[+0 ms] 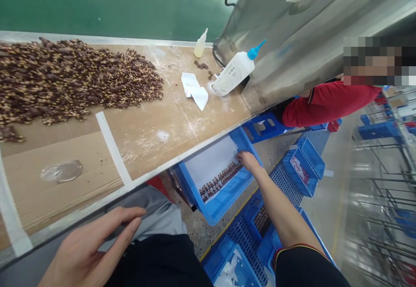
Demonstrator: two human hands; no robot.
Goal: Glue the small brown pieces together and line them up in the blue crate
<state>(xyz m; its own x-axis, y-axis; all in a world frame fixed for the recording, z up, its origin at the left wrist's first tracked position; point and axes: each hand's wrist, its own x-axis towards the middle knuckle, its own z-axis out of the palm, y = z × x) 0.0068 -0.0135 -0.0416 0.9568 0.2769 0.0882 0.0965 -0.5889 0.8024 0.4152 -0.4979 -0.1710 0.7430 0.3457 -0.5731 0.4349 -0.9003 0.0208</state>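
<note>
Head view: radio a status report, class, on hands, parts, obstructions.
Right hand in blue plastic tray, at rows' end, grip unclear. Left hand outside, nothing visibly held. Small brown parts rowed on flat white sheet. No obstruction seen.

The pile (74, 79) is dark brown speckled with yellowish beige; the bench (156, 155) is tan — striped with white tape (113, 148). The tray (212, 215) is plain blue, its liner (208, 161) white, the rowed pieces (221, 178) brown. The large bottle (231, 74) is white — its cap (254, 52) bright blue.
</note>
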